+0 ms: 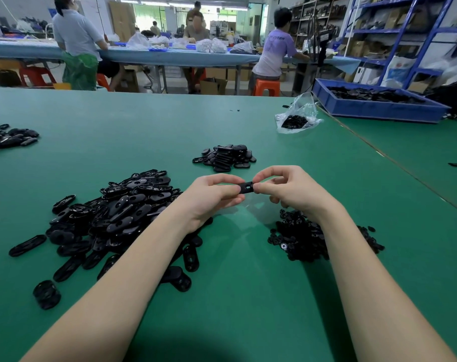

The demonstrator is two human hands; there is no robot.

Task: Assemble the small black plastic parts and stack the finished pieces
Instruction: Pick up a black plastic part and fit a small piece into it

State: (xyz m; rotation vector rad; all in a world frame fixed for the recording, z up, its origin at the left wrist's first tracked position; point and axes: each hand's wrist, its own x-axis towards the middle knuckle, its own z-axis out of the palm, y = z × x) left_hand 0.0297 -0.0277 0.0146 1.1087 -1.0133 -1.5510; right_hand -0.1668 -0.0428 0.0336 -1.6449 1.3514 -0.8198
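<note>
Above the counter (248, 296), between a heap of oval shells (123, 215) toward its left edge and a heap of small round inserts (308, 236) to the right, the left hand (211, 194) and right hand (292, 189) pinch one black part (247, 188) by its ends, long axis running left-right. The finished stack (226, 158) lies just beyond, roughly equally near both hands.

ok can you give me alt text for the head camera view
Two bare hands, the left hand and right hand, pinch a small black plastic part between them above a green table. A large pile of oval black shells lies to the left, a pile of small round pieces to the right, and a stack of finished pieces beyond.
</note>
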